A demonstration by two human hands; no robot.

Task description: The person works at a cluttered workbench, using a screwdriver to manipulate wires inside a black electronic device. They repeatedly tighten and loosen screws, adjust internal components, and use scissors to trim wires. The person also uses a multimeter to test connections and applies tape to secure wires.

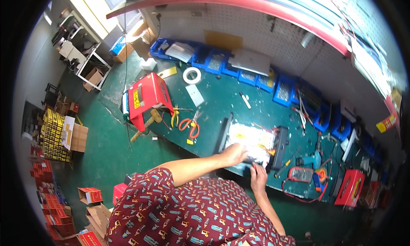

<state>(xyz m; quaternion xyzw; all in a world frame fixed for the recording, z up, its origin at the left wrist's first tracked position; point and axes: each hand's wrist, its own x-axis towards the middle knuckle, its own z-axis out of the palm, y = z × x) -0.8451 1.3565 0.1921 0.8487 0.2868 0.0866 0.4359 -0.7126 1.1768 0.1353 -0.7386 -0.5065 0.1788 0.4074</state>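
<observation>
The green bench carries the open unit, its inside bright with glare. The left hand is at its near edge, fingers curled, the unit toward two o'clock from them; I cannot tell if they grasp. For the right hand, the unit lies at twelve o'clock; whether its bent fingers pinch something, I cannot tell.

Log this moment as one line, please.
left hand: at unit; right hand: at unit's near edge; grips: unclear; unit: partly washed out by glare; left of unit: scissors; right of unit: drill
</observation>
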